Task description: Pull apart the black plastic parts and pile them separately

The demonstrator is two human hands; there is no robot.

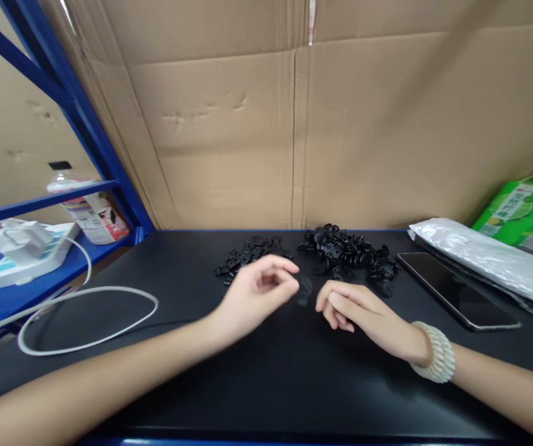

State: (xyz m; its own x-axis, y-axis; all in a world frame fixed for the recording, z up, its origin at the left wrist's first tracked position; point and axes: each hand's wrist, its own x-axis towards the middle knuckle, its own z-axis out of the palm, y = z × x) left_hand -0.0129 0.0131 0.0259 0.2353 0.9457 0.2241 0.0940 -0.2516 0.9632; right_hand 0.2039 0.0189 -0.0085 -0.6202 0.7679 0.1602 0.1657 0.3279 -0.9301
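My left hand (259, 288) is closed in a pinch above the middle of the black table. A small black round plastic piece (304, 290), smeared by motion, shows at its thumb and fingertips. To the right of that piece is my right hand (359, 313), with fingers curled and thumb pressed against them; whatever it may hold is hidden. Behind my left hand lies a pile of flat black perforated discs (254, 251). Another heap of black round pieces with stems (340, 248) sits farther right, beyond my right hand.
A phone (456, 290) and a silvery plastic package (489, 257) lie at the right, by a green pack (521, 207). On the left, a white cable (148, 297) loops over the table. A blue shelf (103, 244) holds a power strip (29, 254) and bottle (92, 214). Cardboard (229, 142) stands behind.
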